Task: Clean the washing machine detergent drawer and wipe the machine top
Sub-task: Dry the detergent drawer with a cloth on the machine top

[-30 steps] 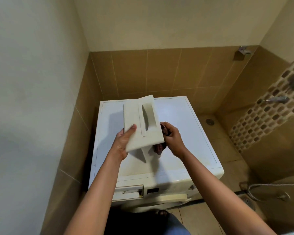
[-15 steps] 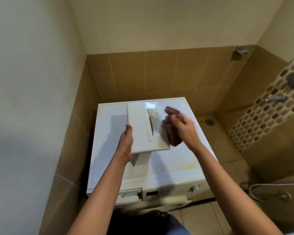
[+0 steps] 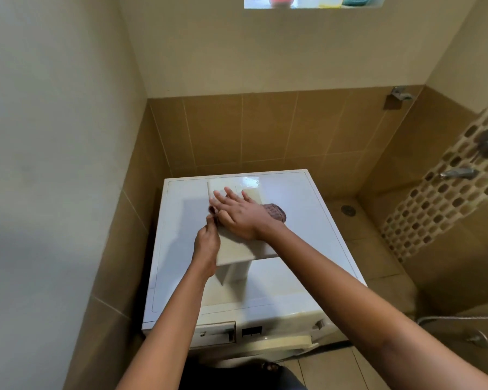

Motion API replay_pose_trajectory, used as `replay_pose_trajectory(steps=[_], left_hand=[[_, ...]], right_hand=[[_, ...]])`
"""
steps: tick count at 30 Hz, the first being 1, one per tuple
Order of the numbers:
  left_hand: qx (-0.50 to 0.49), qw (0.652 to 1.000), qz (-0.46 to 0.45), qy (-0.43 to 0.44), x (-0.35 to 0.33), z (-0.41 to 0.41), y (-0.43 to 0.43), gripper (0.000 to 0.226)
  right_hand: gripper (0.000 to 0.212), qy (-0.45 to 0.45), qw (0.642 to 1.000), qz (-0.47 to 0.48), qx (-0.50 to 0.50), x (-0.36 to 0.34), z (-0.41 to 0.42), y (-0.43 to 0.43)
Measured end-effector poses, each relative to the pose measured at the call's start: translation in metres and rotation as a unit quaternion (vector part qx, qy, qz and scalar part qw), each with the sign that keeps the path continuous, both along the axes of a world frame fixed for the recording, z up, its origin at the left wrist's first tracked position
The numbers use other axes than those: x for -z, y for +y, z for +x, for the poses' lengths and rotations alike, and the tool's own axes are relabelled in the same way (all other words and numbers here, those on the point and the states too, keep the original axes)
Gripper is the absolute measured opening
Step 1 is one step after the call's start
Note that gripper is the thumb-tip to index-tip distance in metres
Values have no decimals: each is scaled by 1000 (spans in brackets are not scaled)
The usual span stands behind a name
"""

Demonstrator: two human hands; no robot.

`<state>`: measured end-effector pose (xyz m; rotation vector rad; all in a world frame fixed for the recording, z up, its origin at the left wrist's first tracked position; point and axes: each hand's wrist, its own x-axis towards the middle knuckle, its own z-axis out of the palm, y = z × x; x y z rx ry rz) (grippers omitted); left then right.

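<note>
While the drawer (image 3: 235, 249) is held clear above the machine top (image 3: 296, 280), we see it carried by one side only: the left hand (image 3: 207, 244) curls its fingers round the drawer's left edge. The right hand (image 3: 244, 213) lies flat across the front face, fingers straight and spread. A maroon cloth (image 3: 275, 211) shows past the hand's far side, and we cannot tell whether the palm presses it or it merely lies behind. We judge the chief risk to be a slip. Wiping pressure from the right hand acts against a one-edge grip on smooth, possibly wet plastic, so the drawer may twist out and drop onto the top or the floor (image 3: 330, 370). A second risk is the cloth sliding away unheld. The slot (image 3: 215, 334) stands open at the front.
</note>
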<state>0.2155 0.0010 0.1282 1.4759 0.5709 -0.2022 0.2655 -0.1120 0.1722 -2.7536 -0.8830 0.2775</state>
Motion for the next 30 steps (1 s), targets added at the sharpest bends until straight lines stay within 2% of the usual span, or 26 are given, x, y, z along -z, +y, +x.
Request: replay_pose_trajectory(steps=[5,9,13,16,23,28,30], left_hand=[[15,999,41,-28,1,-2,2,37],[15,998,50,-39,7,-1,4,39],[-4,998,32,-45,9,-2,-1,33],[-19,998,37,-53,10,-1,-4,34],[-24,998,43,-46,14,2,-5,34],[-22,998,26,-46,16,1,-4,33],[-21,999,20,-45,15,1,-4,33]], right_hand=[[51,-8,995,1,98,-1,48,18],[49,16,977,43,209,9,84,4],[49,88,931,160,317,15,82,-33],[48,95,924,209,304,17,50,-40],[45,38,930,210,299,23,-43,-52],[42,36,914,285,285,26,-92,-61],[44,21,929,238,282,31,-102,-65]])
